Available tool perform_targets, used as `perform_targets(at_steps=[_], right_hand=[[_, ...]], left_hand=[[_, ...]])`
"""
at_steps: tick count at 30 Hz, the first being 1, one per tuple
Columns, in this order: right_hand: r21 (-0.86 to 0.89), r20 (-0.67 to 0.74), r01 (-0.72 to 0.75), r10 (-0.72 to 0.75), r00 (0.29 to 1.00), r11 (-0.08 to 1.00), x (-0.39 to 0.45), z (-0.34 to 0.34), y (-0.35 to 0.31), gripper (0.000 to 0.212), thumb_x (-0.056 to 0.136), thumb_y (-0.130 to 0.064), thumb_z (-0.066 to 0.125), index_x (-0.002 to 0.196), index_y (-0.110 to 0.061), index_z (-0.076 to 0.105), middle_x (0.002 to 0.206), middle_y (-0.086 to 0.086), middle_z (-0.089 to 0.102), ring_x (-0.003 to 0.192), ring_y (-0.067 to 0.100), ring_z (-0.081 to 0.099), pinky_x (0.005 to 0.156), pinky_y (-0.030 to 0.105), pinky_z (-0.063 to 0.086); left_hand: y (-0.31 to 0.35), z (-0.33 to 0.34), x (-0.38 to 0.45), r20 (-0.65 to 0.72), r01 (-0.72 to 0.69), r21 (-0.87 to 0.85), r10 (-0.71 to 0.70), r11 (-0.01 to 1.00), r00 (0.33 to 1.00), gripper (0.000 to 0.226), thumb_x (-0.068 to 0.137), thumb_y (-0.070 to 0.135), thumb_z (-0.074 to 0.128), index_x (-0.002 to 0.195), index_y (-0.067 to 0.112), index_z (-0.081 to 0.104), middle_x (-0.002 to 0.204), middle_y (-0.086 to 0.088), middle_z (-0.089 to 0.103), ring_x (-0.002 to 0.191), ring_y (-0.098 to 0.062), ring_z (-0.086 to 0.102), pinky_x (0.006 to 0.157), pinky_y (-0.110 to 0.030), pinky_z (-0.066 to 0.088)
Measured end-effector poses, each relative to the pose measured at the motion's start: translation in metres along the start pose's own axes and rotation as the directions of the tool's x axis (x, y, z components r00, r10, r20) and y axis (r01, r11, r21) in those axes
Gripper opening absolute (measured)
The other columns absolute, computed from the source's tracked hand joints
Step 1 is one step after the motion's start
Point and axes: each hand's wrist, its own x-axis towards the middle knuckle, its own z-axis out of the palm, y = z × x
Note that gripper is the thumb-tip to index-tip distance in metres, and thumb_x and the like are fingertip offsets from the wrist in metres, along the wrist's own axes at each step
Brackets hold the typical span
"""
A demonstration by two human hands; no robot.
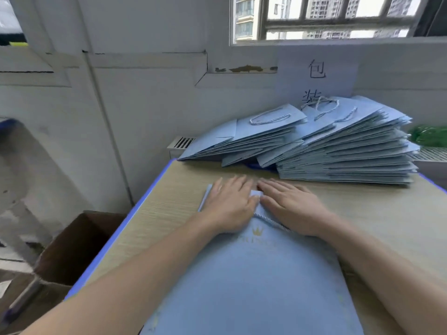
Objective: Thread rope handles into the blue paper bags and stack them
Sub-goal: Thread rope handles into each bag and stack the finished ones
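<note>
A flat blue paper bag point(256, 274) with a gold crown mark lies in front of me on the wooden table point(164, 204). My left hand point(229, 204) and my right hand point(292, 206) press flat on its far end, fingers straight and side by side. A twisted rope handle point(271, 222) shows on the bag between my wrists. Beyond my hands stands a tall stack of blue bags point(346, 151) with rope handles lying on top.
An open brown cardboard box point(77, 245) stands on the floor left of the table. A paper sign point(316, 73) hangs on the wall behind the stack, under a window. A green object point(428, 135) sits at the far right.
</note>
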Motion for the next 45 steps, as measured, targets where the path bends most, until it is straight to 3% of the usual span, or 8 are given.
perform_targets(at_steps=[6,11,18,22,31,39,42,45], right_hand=[[0.040,-0.120,-0.003,0.008,0.993,0.999,-0.012,-0.011,0.020,0.048,0.101,-0.039,0.022,0.147,-0.026,0.027,0.155,-0.013,0.018,0.143,0.001,0.012,0.115,0.024,0.010],[0.071,0.092,-0.062,0.056,0.994,0.996,-0.014,-0.001,0.025,0.055,0.101,-0.041,0.020,0.151,-0.022,0.008,0.158,-0.008,0.001,0.144,0.004,-0.001,0.117,0.027,0.001],[0.039,-0.173,-0.014,0.021,0.985,0.999,-0.017,-0.011,0.025,0.058,0.097,-0.047,0.009,0.150,-0.026,0.011,0.157,-0.015,0.005,0.141,-0.005,-0.003,0.112,0.021,-0.009],[0.006,0.030,-0.024,0.024,0.999,1.000,-0.016,0.003,0.019,0.052,0.102,-0.041,0.019,0.151,-0.024,0.011,0.158,-0.011,0.005,0.144,0.003,0.002,0.114,0.024,0.003],[0.038,-0.182,-0.060,0.066,0.981,0.998,-0.022,0.005,0.010,0.034,0.096,-0.040,0.037,0.120,-0.018,0.045,0.130,-0.002,0.053,0.120,0.017,0.045,0.097,0.033,0.031],[-0.001,-0.220,0.007,-0.007,0.975,1.000,-0.016,-0.071,-0.001,0.026,0.093,-0.033,0.045,0.109,-0.013,0.040,0.108,0.008,0.045,0.090,0.034,0.055,0.070,0.037,0.037],[0.247,-0.323,0.018,0.065,0.944,0.969,0.010,-0.111,0.002,0.018,0.092,-0.028,0.052,0.100,-0.016,0.042,0.103,0.004,0.041,0.091,0.028,0.049,0.071,0.033,0.036],[0.397,-0.445,-0.037,0.228,0.866,0.917,0.042,-0.135,0.015,0.024,0.093,-0.022,0.054,0.110,-0.009,0.044,0.108,0.006,0.040,0.092,0.025,0.046,0.074,0.031,0.035]], left_hand=[[-0.009,-0.011,-0.005,-0.149,0.048,-0.112,-0.064,0.993,0.987,0.051,0.102,0.041,0.024,0.147,0.018,0.031,0.154,-0.001,0.029,0.142,-0.013,0.021,0.114,-0.029,0.011],[-0.018,-0.003,-0.007,0.041,0.117,-0.071,-0.115,0.991,0.993,0.063,0.101,0.048,0.016,0.153,0.014,0.004,0.161,0.000,0.000,0.147,-0.010,-0.004,0.117,-0.030,-0.003],[0.002,-0.009,-0.011,-0.076,0.025,-0.018,-0.026,1.000,0.997,0.063,0.101,0.045,0.014,0.152,0.013,-0.003,0.159,0.000,-0.015,0.145,-0.009,-0.017,0.118,-0.036,-0.013],[0.008,0.007,-0.008,0.048,0.002,-0.052,0.000,0.999,0.999,0.063,0.101,0.046,0.017,0.153,0.014,0.004,0.161,0.002,-0.002,0.146,-0.008,-0.009,0.118,-0.037,-0.011],[0.003,0.000,-0.012,-0.213,-0.065,-0.287,0.003,0.956,0.977,0.043,0.085,0.041,0.062,0.120,0.020,0.049,0.120,0.006,0.050,0.122,-0.014,0.041,0.104,-0.028,0.017],[-0.008,-0.076,0.006,-0.535,-0.222,-0.041,0.167,0.974,0.828,0.029,0.067,0.021,0.077,0.091,0.009,0.065,0.093,-0.006,0.054,0.100,-0.028,0.053,0.112,-0.034,0.005],[-0.014,-0.110,0.027,-0.721,-0.207,-0.058,0.102,0.977,0.685,0.040,0.072,0.015,0.078,0.109,0.008,0.064,0.111,-0.012,0.056,0.106,-0.032,0.053,0.111,-0.043,0.020],[-0.025,-0.124,0.041,-0.677,-0.107,-0.208,-0.064,0.972,0.733,0.050,0.090,0.026,0.062,0.135,0.010,0.046,0.134,-0.010,0.040,0.126,-0.027,0.037,0.106,-0.037,0.029]])
